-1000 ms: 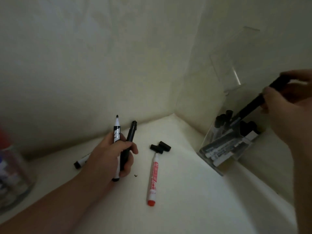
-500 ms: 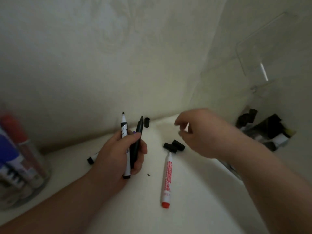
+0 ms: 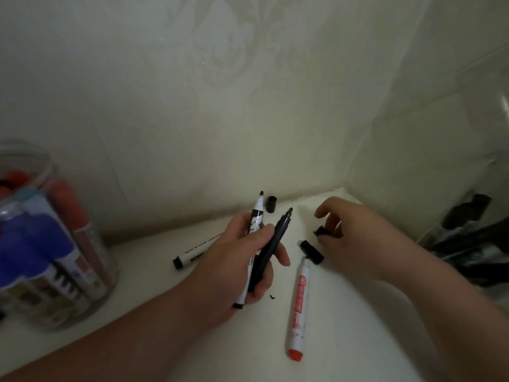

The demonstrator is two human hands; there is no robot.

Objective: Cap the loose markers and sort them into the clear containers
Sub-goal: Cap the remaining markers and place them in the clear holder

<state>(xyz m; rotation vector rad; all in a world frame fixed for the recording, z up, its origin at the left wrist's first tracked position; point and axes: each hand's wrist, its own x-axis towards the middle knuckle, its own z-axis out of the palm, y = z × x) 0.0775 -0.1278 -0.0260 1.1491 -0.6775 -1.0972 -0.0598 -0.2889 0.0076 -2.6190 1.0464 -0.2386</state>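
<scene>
My left hand (image 3: pixel 242 257) grips two uncapped markers upright: a white one with a black tip (image 3: pixel 256 213) and an all-black one (image 3: pixel 272 244). My right hand (image 3: pixel 355 238) is low over the surface, fingers curled, pinching a loose black cap (image 3: pixel 321 231). A red-and-white marker (image 3: pixel 298 301) lies on the surface with a black cap (image 3: pixel 311 252) on its far end. Another loose black cap (image 3: pixel 271 204) stands near the wall corner. A capped white marker (image 3: pixel 190 253) lies partly hidden behind my left hand.
A round clear container (image 3: pixel 91 244) at the left holds several blue and red markers. A clear box (image 3: pixel 468 232) at the right edge holds several black markers. Walls meet in a corner just behind the work area. A small black speck (image 3: pixel 272 297) lies on the surface.
My right hand left the black marker in the right box, crossed to the middle and came down on a loose black cap. The left hand kept its two markers.
</scene>
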